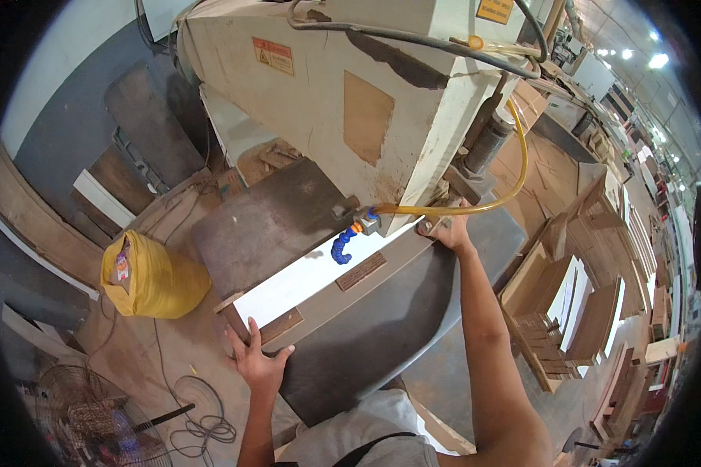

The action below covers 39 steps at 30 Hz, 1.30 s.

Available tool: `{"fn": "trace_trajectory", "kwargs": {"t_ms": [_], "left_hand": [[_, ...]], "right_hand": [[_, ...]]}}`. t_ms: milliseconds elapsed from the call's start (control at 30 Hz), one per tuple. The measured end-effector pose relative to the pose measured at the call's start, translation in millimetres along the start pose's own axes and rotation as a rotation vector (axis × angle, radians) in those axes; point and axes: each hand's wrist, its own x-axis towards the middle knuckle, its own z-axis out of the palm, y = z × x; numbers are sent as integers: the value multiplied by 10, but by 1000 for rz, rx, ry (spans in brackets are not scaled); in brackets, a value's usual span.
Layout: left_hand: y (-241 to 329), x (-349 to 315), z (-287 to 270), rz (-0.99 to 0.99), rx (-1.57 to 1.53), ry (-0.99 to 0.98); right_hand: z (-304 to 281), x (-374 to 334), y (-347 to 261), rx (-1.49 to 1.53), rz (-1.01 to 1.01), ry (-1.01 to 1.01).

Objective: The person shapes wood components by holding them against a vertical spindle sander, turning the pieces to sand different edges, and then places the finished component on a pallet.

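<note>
A long white board point(300, 282) lies slantwise on the dark machine table, against a brown wooden fence point(319, 321) with small wood blocks. My left hand point(261, 367) is at the near left end of the board and fence, fingers spread and fingertips touching the corner. At the far right end, beneath the machine head, my right hand point(449, 230) has its fingers curled around the board's end; part of that grip is hidden. Above the board hangs a blue jointed nozzle point(340, 247), fed by a yellow hose point(475, 208).
The bulky cream machine arm point(319, 93) overhangs the dark table point(382, 338). A yellow sack point(163, 280) stands on the floor at left, near a fan point(86, 412) and coiled cable point(206, 428). Stacked boards point(561, 311) rest on a pallet at right.
</note>
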Motion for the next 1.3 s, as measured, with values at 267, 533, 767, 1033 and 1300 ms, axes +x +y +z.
{"fn": "trace_trajectory", "kwargs": {"t_ms": [267, 533, 767, 1033, 1300], "left_hand": [[26, 30, 12, 13, -9, 10], [43, 37, 50, -10, -11, 1], [74, 50, 51, -31, -12, -1], [137, 85, 95, -20, -2, -27], [146, 81, 102, -36, 24, -40]], "right_hand": [[-5, 17, -50, 73, 64, 44], [135, 12, 186, 7, 15, 65], [42, 78, 49, 74, -12, 47], [328, 110, 605, 159, -33, 13], [314, 141, 511, 225, -22, 24]]}}
